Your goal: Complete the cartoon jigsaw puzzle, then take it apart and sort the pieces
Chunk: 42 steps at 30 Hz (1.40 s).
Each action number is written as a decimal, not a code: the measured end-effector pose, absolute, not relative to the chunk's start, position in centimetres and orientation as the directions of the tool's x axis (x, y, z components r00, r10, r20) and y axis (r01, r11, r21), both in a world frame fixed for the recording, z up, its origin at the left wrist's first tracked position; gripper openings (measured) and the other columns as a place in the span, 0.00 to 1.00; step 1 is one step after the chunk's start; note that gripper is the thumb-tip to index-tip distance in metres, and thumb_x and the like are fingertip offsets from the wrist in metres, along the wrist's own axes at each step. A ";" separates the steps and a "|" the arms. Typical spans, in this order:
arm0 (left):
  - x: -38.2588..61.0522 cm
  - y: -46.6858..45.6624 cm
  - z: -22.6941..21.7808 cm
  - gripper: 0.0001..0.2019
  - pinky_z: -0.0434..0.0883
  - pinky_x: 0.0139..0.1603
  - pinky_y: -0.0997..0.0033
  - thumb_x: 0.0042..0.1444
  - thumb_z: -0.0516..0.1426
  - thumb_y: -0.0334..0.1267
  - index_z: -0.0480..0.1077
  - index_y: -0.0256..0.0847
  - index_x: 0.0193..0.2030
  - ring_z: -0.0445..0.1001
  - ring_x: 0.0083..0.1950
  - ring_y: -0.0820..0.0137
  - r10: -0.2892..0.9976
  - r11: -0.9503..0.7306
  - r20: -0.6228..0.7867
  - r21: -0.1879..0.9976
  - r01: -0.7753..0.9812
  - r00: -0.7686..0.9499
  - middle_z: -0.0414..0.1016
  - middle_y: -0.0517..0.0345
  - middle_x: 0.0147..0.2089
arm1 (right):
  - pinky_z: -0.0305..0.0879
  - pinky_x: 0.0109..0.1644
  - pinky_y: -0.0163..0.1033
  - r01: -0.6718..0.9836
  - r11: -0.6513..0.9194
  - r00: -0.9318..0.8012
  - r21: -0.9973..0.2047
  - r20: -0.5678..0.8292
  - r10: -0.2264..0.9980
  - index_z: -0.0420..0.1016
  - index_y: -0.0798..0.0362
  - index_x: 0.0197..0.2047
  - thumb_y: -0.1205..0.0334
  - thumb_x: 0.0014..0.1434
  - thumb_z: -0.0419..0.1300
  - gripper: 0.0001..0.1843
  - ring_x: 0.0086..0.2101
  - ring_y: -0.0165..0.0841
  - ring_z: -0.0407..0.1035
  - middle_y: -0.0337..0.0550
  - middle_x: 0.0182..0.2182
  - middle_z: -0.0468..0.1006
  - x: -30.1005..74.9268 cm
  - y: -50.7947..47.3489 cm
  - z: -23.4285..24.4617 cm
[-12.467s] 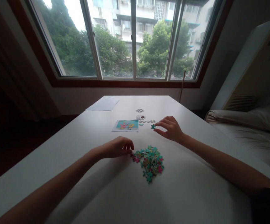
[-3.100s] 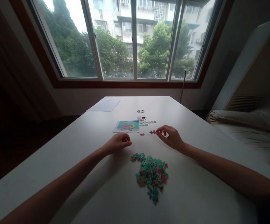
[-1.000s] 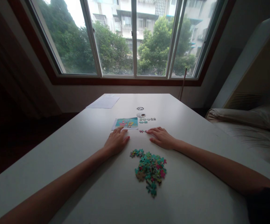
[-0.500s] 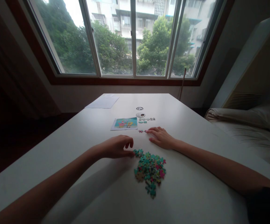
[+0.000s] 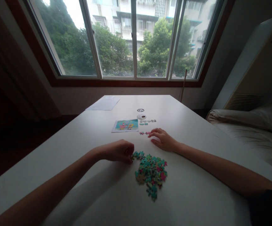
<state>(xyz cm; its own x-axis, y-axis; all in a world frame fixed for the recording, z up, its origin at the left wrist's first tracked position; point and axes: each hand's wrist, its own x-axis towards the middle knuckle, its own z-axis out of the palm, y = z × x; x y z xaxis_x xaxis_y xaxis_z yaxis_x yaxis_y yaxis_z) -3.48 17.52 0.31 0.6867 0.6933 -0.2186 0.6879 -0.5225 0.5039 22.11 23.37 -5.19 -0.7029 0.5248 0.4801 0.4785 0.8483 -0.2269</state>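
A heap of teal, pink and tan jigsaw pieces (image 5: 151, 171) lies on the white table (image 5: 187, 194) in front of me. My left hand (image 5: 118, 150) is curled at the heap's left edge, its fingertips pinched on a piece there. My right hand (image 5: 163, 139) rests flat on the table with fingers spread, its fingertips beside two small pink pieces (image 5: 144, 133). Beyond them lie a colourful reference picture (image 5: 125, 125) and a short row of joined pieces (image 5: 147, 121).
Two small round objects (image 5: 141, 116) sit past the row of pieces, and a sheet of paper (image 5: 103, 103) lies at the far left corner. A bed with pale bedding (image 5: 251, 125) stands to the right. A wide window is behind the table.
My left hand has drawn back from beside the reference picture to the heap's left edge and closed its fingers on a piece. My right hand has stayed flat by the pink pieces.
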 end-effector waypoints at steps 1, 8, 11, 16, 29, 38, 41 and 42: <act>-3.6 17.6 0.3 0.09 0.59 0.27 0.77 0.46 0.59 0.40 0.67 0.38 0.29 0.63 0.28 0.75 0.680 -0.506 -0.225 0.544 0.669 0.698 0.67 0.63 0.27 | 0.59 0.47 0.43 0.468 0.855 -0.699 -0.224 0.498 0.513 0.69 0.51 0.41 0.63 0.57 0.52 0.09 0.43 0.34 0.63 0.46 0.42 0.70 22.1 23.4 -5.2; -2.7 18.3 -0.8 0.09 0.58 0.26 0.78 0.47 0.60 0.40 0.67 0.35 0.29 0.61 0.26 0.79 0.776 -0.136 -0.100 0.938 0.320 0.622 0.66 0.64 0.24 | 0.57 0.41 0.40 0.416 0.892 -0.615 -0.178 0.668 0.420 0.70 0.52 0.34 0.65 0.56 0.53 0.05 0.34 0.32 0.65 0.42 0.30 0.74 21.5 22.0 -4.6; -1.3 17.9 -1.4 0.10 0.58 0.25 0.78 0.45 0.61 0.39 0.67 0.34 0.28 0.62 0.25 0.80 0.878 0.048 -0.095 0.993 0.111 0.469 0.68 0.61 0.26 | 0.56 0.39 0.39 0.415 0.886 -0.564 -0.206 0.705 0.429 0.70 0.52 0.32 0.61 0.54 0.56 0.04 0.32 0.31 0.65 0.40 0.28 0.74 20.8 20.5 -3.9; 0.2 16.8 -1.5 0.10 0.61 0.30 0.78 0.42 0.64 0.37 0.68 0.33 0.27 0.66 0.27 0.79 0.904 0.257 -0.193 0.959 -0.123 0.383 0.69 0.60 0.26 | 0.53 0.40 0.39 0.409 0.881 -0.550 -0.236 0.707 0.445 0.70 0.52 0.33 0.56 0.50 0.60 0.09 0.31 0.30 0.66 0.38 0.27 0.74 19.9 18.6 -3.3; 0.3 16.4 -1.3 0.11 0.59 0.28 0.77 0.41 0.63 0.40 0.70 0.34 0.27 0.65 0.27 0.79 0.895 0.282 -0.243 0.958 -0.053 0.373 0.71 0.58 0.28 | 0.51 0.40 0.38 0.489 0.824 -0.465 -0.287 0.713 0.524 0.70 0.51 0.32 0.59 0.53 0.57 0.05 0.28 0.28 0.66 0.36 0.24 0.73 19.7 18.7 -3.3; 0.5 16.3 -1.2 0.12 0.58 0.26 0.78 0.42 0.63 0.40 0.67 0.34 0.28 0.64 0.25 0.79 0.895 0.208 -0.199 0.978 0.022 0.400 0.70 0.58 0.28 | 0.49 0.40 0.39 0.522 0.823 -0.479 -0.226 0.720 0.502 0.70 0.51 0.30 0.60 0.54 0.56 0.05 0.28 0.28 0.66 0.35 0.24 0.73 19.7 18.5 -2.8; 0.0 17.0 -1.3 0.12 0.59 0.26 0.77 0.44 0.60 0.42 0.67 0.35 0.29 0.64 0.25 0.78 0.907 0.093 -0.145 0.985 0.148 0.395 0.69 0.59 0.27 | 0.49 0.41 0.40 0.525 0.829 -0.485 -0.193 0.733 0.478 0.70 0.50 0.30 0.61 0.54 0.56 0.04 0.28 0.28 0.66 0.35 0.24 0.74 19.9 18.8 -2.5; -0.3 17.3 -1.4 0.12 0.59 0.25 0.77 0.44 0.60 0.43 0.67 0.35 0.29 0.63 0.25 0.77 0.914 0.019 -0.108 0.975 0.223 0.390 0.69 0.60 0.26 | 0.49 0.41 0.40 0.529 0.829 -0.482 -0.181 0.740 0.469 0.70 0.50 0.30 0.61 0.54 0.56 0.04 0.28 0.28 0.66 0.35 0.24 0.74 20.0 19.0 -2.4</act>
<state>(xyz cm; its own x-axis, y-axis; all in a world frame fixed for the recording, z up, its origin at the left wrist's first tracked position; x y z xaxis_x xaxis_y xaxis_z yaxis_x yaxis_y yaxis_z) -0.29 17.29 -1.38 0.3904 0.9143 -0.1077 0.2234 0.0194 0.9745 20.02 18.99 -2.40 -0.4821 0.4695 0.7397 0.5291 0.8289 -0.1813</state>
